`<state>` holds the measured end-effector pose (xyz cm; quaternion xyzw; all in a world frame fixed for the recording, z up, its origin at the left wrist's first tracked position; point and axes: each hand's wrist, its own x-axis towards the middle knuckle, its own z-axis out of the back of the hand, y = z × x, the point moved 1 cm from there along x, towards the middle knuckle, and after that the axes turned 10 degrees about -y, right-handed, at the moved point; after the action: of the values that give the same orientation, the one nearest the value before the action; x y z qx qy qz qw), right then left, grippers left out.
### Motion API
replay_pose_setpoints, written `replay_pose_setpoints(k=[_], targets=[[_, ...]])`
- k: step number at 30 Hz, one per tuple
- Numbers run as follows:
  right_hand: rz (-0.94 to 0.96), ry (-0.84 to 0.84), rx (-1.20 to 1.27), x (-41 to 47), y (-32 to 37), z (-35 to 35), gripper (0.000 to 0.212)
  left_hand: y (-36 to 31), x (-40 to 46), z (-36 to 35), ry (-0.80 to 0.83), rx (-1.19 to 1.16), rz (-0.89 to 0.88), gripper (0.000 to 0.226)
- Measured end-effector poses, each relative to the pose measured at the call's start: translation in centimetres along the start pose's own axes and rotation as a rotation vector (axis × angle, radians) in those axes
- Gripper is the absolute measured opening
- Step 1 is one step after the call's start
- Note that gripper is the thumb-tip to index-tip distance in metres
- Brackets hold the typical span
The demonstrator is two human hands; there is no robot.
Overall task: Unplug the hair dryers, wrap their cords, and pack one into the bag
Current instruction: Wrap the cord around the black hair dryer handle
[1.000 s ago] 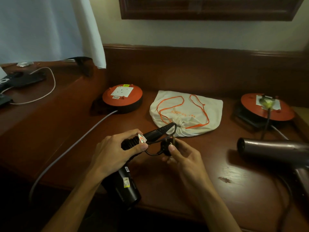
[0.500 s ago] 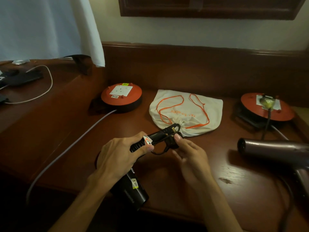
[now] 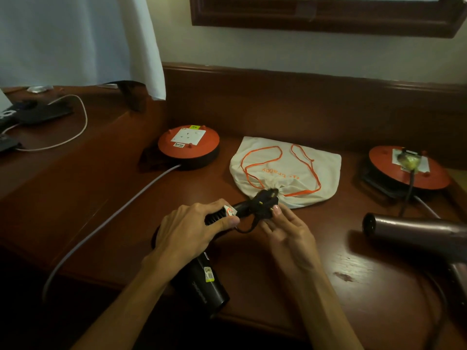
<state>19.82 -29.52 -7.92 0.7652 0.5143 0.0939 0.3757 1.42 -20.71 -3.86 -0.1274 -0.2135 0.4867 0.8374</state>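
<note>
My left hand (image 3: 187,228) grips the handle of a black hair dryer (image 3: 202,284), its cord wound around that handle and its barrel pointing toward me over the table's front edge. My right hand (image 3: 288,228) pinches the dryer's black plug (image 3: 264,204) at the tip of the handle, just in front of the cinched mouth of a white drawstring bag (image 3: 288,170) with orange strings. A second, bronze hair dryer (image 3: 414,231) lies at the right, and its cord runs to a plug (image 3: 408,160) seated in the right orange cord reel (image 3: 406,170).
A left orange cord reel (image 3: 188,145) has a bare socket and a grey cable (image 3: 108,221) trailing off the wooden table (image 3: 265,269). Dark devices and a white cable (image 3: 75,127) lie on the side desk at far left. A white curtain (image 3: 75,39) hangs at upper left.
Both hands and the black dryer have shifted forward toward the bag. The loose loop of cord has shortened, and the plug now sits against the end of the handle.
</note>
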Motion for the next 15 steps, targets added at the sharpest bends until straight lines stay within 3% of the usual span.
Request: replay_pose_setpoints(k=[4,10,15], targets=[[0.098,0.003,-0.09,0.6,0.4,0.2,0.034,-0.6,-0.2,-0.5,-0.015,0.003,-0.009,0.057],[0.456,-0.155,-0.986,1.1,1.1,3.1,0.018,-0.8,1.0,-1.0,0.068,0.089,-0.049,0.058],[0.502,-0.239,-1.231,1.6,1.3,5.0,0.019,-1.5,2.0,-1.6,0.164,0.164,-0.084,0.065]])
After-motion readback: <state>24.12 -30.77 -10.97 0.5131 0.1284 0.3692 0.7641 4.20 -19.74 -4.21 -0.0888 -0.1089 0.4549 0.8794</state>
